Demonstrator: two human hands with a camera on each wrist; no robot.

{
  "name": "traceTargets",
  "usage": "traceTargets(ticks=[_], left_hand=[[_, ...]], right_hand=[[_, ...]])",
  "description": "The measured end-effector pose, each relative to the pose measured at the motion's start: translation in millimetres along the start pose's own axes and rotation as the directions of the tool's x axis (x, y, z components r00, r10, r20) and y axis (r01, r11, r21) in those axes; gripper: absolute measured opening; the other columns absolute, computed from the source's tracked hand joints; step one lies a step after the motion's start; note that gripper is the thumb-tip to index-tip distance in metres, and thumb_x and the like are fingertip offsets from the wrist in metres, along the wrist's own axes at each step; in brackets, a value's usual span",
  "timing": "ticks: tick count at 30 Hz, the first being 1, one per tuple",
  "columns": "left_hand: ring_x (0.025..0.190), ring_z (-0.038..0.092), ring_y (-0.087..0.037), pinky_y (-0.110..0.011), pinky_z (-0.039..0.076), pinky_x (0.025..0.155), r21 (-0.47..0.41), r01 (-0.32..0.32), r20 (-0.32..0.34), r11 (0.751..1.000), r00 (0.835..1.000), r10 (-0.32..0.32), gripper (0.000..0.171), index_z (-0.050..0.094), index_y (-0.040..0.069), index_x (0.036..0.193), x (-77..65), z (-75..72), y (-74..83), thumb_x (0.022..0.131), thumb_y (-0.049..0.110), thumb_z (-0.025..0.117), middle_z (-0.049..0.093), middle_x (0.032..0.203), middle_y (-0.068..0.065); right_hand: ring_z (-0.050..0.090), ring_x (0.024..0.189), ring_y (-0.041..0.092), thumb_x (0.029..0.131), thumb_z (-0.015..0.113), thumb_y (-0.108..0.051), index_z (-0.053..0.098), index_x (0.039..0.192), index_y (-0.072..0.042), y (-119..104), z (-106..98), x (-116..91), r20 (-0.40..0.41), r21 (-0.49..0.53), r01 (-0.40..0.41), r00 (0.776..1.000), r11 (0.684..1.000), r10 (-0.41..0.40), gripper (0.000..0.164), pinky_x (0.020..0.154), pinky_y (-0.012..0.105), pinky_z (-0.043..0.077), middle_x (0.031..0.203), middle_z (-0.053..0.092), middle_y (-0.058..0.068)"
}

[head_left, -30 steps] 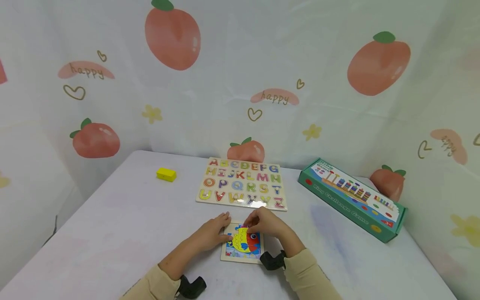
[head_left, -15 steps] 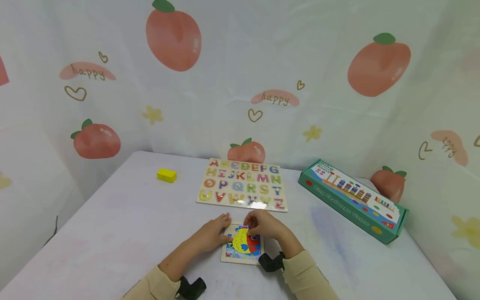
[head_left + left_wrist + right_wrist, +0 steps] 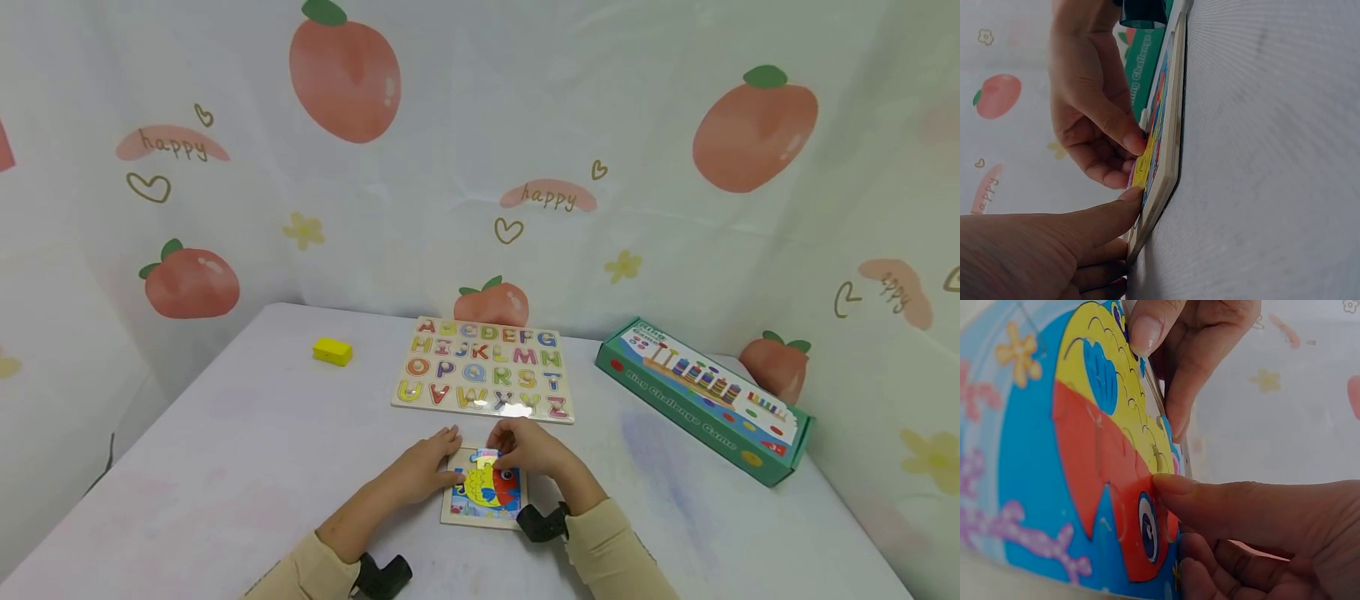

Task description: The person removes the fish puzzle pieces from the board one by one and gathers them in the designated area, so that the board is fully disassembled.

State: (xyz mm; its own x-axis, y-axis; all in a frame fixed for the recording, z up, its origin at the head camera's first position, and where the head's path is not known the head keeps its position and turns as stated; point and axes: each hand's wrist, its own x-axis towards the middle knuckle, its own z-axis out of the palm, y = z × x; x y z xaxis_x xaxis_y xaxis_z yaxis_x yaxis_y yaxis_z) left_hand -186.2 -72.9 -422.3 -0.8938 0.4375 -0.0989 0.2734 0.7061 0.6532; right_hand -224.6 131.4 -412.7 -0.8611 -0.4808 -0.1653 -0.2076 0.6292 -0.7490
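A small wooden fish jigsaw puzzle (image 3: 480, 492) lies on the table before me, its yellow and red fish on a blue sea. My left hand (image 3: 418, 469) holds the board's left side, thumb over the picture and fingers along the outer edge. At the top of the fish, my right hand (image 3: 536, 447) pinches a puzzle piece (image 3: 487, 458) between thumb and fingers. In the left wrist view that yellow piece (image 3: 1139, 174) stands tilted up from the board. The right wrist view shows my right thumb (image 3: 1175, 484) beside the fish's eye; the fingers behind are partly hidden.
Behind the puzzle lies a wooden alphabet board (image 3: 483, 367) with coloured letters. A green Ring Challenge Game box (image 3: 705, 400) sits at the back right, and a yellow block (image 3: 332, 351) at the back left. A printed curtain (image 3: 435, 208) hangs behind the table.
The piece under my right fingers has tipped up, showing a pale, shiny face in the head view. Both hands stay in nearly the same place.
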Motion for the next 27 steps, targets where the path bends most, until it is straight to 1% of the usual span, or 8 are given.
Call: traceTargets(ticks=[6,11,14,18,22,27], left_hand=[[0.139,0.028,-0.035,-0.054,0.027,0.111,-0.002,0.001,0.004,1.0,1.0,0.0,0.061,0.044,-0.004,0.135,0.4,2.1,-0.5,0.086,0.025,0.066,0.034,0.149,-0.018],[0.14,0.027,-0.034,-0.053,0.027,0.111,0.006,0.009,0.005,1.0,1.0,-0.01,0.061,0.044,-0.003,0.136,1.7,3.1,-2.0,0.086,0.025,0.066,0.034,0.149,-0.016],[0.14,0.027,-0.034,-0.053,0.027,0.111,-0.006,0.011,0.002,1.0,1.0,-0.011,0.061,0.044,-0.003,0.136,1.9,3.2,-2.4,0.086,0.025,0.066,0.033,0.149,-0.016],[0.14,0.027,-0.035,-0.054,0.026,0.111,-0.021,0.006,0.001,1.0,1.0,-0.006,0.062,0.044,-0.005,0.135,1.1,2.0,-0.3,0.085,0.024,0.067,0.034,0.149,-0.018],[0.14,0.027,-0.035,-0.053,0.027,0.111,-0.01,0.016,0.006,1.0,1.0,-0.016,0.062,0.044,-0.004,0.135,1.8,1.4,0.0,0.085,0.024,0.067,0.034,0.149,-0.017],[0.14,0.027,-0.035,-0.052,0.027,0.111,-0.002,0.02,0.0,1.0,1.0,-0.02,0.061,0.044,-0.004,0.136,2.9,1.6,-1.3,0.086,0.024,0.066,0.033,0.149,-0.017]], right_hand=[[0.053,0.072,0.013,0.084,0.066,-0.006,0.063,0.088,-0.003,3.0,-0.6,-0.5,-0.016,0.038,-0.03,0.999,0.999,0.031,0.005,0.071,0.024,0.052,0.08,0.059,0.002],[0.055,0.072,0.013,0.086,0.066,-0.01,0.063,0.088,-0.002,4.6,-3.1,-0.9,0.007,0.088,-0.033,0.999,0.996,0.033,0.008,0.071,0.024,0.053,0.08,0.061,0.003],[0.055,0.071,0.012,0.086,0.065,-0.011,0.063,0.089,-0.001,4.7,-4.1,-0.9,0.019,0.114,-0.04,0.999,0.993,0.038,0.01,0.071,0.024,0.053,0.079,0.062,0.004],[0.056,0.072,0.012,0.087,0.065,-0.011,0.063,0.09,-0.001,4.4,-4.8,-1.0,0.02,0.146,-0.061,0.998,0.987,0.059,0.011,0.071,0.024,0.053,0.08,0.063,0.005],[0.057,0.072,0.012,0.087,0.064,-0.012,0.062,0.091,0.0,4.3,-6.3,-1.3,0.027,0.18,-0.085,0.996,0.98,0.082,0.012,0.071,0.022,0.052,0.08,0.064,0.005],[0.056,0.07,0.012,0.087,0.064,-0.012,0.063,0.092,0.001,5.6,-10.0,-2.0,0.045,0.19,-0.076,0.997,0.979,0.069,0.014,0.068,0.021,0.051,0.079,0.065,0.005]])
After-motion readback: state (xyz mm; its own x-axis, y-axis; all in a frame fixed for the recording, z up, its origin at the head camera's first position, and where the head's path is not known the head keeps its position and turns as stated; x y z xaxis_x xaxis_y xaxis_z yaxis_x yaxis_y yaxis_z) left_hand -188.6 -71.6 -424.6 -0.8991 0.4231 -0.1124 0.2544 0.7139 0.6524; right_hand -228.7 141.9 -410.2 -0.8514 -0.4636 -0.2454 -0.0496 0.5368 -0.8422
